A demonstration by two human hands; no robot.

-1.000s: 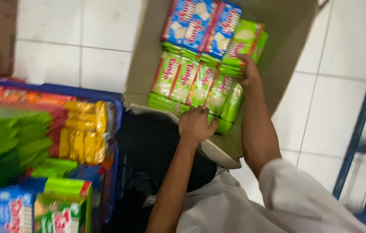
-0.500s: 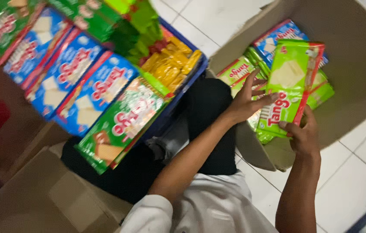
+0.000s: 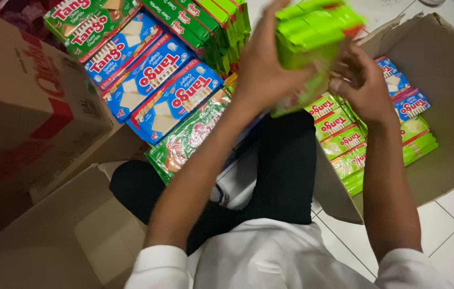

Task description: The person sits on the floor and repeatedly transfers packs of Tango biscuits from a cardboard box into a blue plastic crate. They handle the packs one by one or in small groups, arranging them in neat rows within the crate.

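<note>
Head view: a stack of green wafer packs (image 3: 315, 37) is now up in the air between both hands, above the gap between the blue crate and the open cardboard box (image 3: 452, 53); half a second ago a single green pack was just leaving that box. The left hand (image 3: 267, 69) clasps the stack's left side with fingers wrapped round it, and the right hand (image 3: 363, 83) presses its right side, fingers curled against the wrappers. So the packs have left the box and hang nearer the crate. Green and blue packs (image 3: 355, 139) still lie against the box's far wall. To the left, rows of blue packs (image 3: 157, 80) and green ones fill the crate, beside an empty carton (image 3: 39, 241) at the lower left.
</note>
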